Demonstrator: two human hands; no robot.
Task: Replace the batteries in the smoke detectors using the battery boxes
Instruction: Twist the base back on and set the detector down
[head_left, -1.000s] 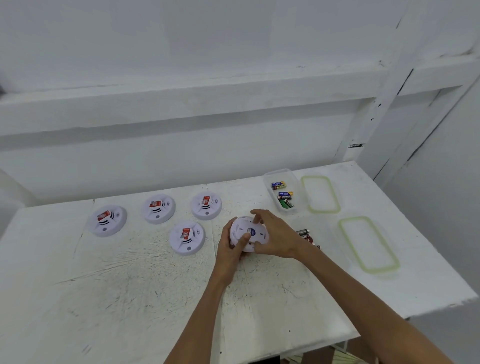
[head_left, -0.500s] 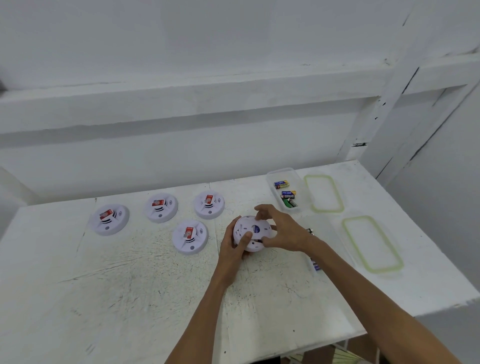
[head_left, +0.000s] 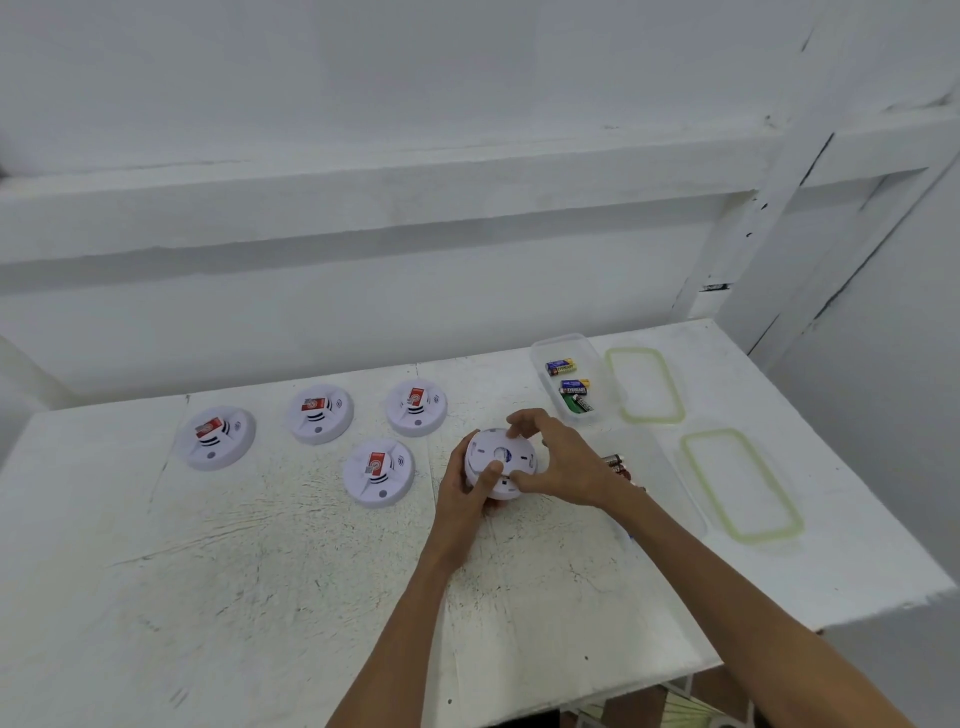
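I hold a round white smoke detector (head_left: 506, 452) back side up, just above the white table (head_left: 260, 571). My left hand (head_left: 465, 491) grips its left edge with the thumb on the back. My right hand (head_left: 558, 460) wraps its right side, fingers over the top rim. Several more white detectors with red stickers lie face up to the left, the nearest (head_left: 378, 472) beside my left hand. A clear battery box (head_left: 571, 375) holding a few batteries stands behind my right hand. A second clear box with red batteries (head_left: 615, 464) is mostly hidden by my right wrist.
Two green-rimmed clear lids lie at the right, one (head_left: 644, 384) beside the far box and one (head_left: 740, 486) nearer the right table edge. A white wall with a ledge runs behind the table. The table's front edge drops off at lower right.
The detector has turned slightly between my hands, and my right fingers have shifted over its top rim. The view has moved a little.
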